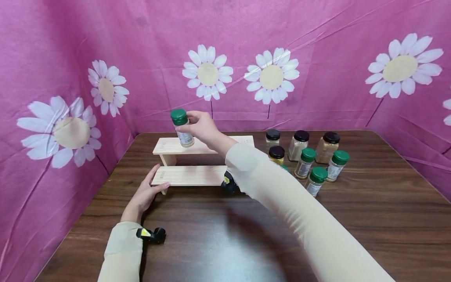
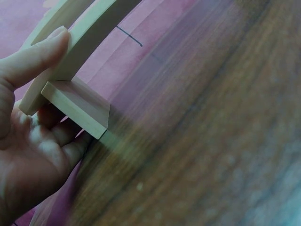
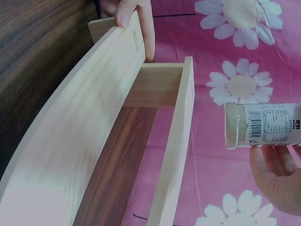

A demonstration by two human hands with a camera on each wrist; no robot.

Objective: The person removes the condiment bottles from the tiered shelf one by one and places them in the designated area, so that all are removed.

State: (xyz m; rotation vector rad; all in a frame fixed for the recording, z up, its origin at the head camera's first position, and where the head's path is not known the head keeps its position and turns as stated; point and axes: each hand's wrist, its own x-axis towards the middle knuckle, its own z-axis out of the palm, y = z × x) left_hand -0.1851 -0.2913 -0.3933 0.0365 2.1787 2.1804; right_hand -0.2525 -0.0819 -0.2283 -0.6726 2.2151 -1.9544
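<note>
A small spice jar [image 1: 184, 137] with a green lid and a printed label is pinched between the thumb and fingers of my right hand [image 1: 204, 127]. In the head view it overlaps the upper board of a two-step wooden rack [image 1: 193, 175]. The right wrist view shows the jar's clear base [image 3: 232, 125] apart from the upper board [image 3: 176, 141], with pale contents inside. My left hand [image 1: 142, 194] grips the rack's left end at the lower step. Its thumb [image 2: 37, 59] presses the board's edge while the fingers curl behind the leg [image 2: 77, 106].
Right of the rack stand several jars, some with black lids [image 1: 301, 136], others with green lids [image 1: 340, 157]. All sit on a dark wood-grain table [image 1: 197, 243]. A pink cloth [image 1: 151, 78] with white daisies hangs behind and at the sides.
</note>
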